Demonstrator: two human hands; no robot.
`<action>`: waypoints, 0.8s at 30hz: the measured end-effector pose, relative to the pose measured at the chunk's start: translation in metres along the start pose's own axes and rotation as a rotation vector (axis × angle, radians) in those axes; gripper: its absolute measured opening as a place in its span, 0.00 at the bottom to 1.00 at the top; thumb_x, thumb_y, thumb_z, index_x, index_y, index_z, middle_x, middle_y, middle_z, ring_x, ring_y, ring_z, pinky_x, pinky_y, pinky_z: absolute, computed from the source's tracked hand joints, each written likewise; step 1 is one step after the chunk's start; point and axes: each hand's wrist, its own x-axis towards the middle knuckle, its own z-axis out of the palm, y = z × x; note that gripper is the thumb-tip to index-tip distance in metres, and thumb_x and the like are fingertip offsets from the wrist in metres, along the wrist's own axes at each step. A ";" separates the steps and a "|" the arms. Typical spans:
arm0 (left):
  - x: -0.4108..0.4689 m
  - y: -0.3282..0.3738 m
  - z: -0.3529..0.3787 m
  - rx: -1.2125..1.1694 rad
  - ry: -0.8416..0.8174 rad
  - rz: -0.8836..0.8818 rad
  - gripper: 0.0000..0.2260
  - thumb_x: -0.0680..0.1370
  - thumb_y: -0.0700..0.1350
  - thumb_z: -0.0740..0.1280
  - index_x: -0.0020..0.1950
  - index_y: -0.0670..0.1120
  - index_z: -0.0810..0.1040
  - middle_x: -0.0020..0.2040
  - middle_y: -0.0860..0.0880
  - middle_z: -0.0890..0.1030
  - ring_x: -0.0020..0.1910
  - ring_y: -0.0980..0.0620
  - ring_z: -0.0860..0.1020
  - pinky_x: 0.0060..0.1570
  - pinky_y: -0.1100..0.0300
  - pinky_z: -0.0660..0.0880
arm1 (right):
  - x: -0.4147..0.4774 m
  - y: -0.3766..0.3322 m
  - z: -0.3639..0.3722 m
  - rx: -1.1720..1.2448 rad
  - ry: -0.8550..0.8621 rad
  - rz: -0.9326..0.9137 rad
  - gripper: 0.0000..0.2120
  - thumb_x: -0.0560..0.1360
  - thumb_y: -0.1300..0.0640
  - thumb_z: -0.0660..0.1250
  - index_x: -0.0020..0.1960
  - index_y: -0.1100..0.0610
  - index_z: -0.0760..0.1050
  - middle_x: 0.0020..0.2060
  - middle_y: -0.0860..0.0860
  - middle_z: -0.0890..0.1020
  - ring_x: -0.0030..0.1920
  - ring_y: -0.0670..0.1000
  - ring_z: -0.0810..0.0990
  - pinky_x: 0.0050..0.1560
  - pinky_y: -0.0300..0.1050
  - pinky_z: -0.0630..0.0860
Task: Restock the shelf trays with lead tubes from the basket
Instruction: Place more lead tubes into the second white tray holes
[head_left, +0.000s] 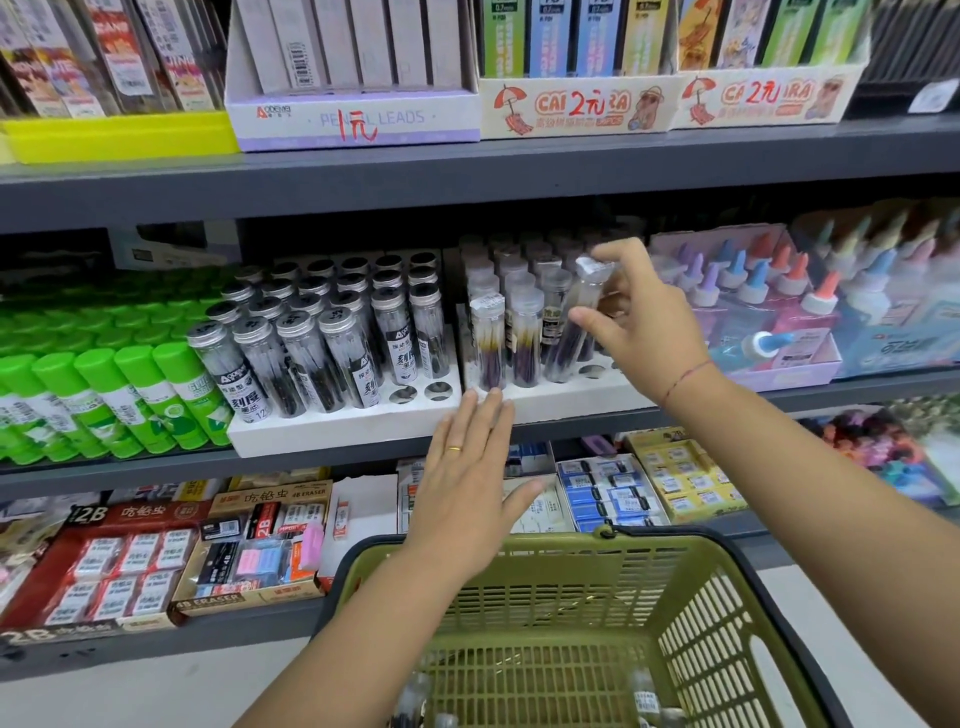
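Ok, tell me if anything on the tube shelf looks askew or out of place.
Only one clear tube leans: the right hand pinches it, tilted, its foot at the right tray. Its neighbours stand straighter. Nothing spilled or damaged shows.

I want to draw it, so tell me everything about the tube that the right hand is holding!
The tube is clear plastic, long and round, with a white sticker on its cap. Dark purple leads fill its lower part. It leans, foot at a front hole of the white tray. The right hand pinches it, a finger at the cap, the thumb on its side.
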 end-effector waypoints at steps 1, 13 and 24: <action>0.000 0.000 0.000 0.002 0.001 0.002 0.41 0.70 0.72 0.31 0.78 0.51 0.36 0.77 0.55 0.33 0.73 0.56 0.28 0.70 0.59 0.27 | 0.002 0.000 -0.001 -0.014 -0.021 -0.004 0.21 0.74 0.55 0.69 0.64 0.51 0.64 0.42 0.59 0.80 0.43 0.60 0.80 0.48 0.57 0.77; -0.002 -0.003 -0.004 -0.026 0.004 0.010 0.35 0.80 0.62 0.51 0.77 0.50 0.34 0.76 0.56 0.31 0.73 0.56 0.27 0.71 0.58 0.28 | 0.018 -0.008 -0.002 -0.133 -0.104 -0.019 0.18 0.73 0.54 0.70 0.59 0.51 0.68 0.40 0.49 0.77 0.41 0.55 0.78 0.41 0.45 0.73; -0.002 -0.004 -0.002 0.000 -0.033 0.002 0.35 0.80 0.63 0.51 0.77 0.51 0.32 0.75 0.56 0.29 0.73 0.56 0.26 0.71 0.57 0.28 | 0.003 0.003 0.008 -0.062 -0.158 0.007 0.17 0.74 0.57 0.68 0.62 0.49 0.72 0.44 0.48 0.74 0.43 0.50 0.77 0.51 0.44 0.75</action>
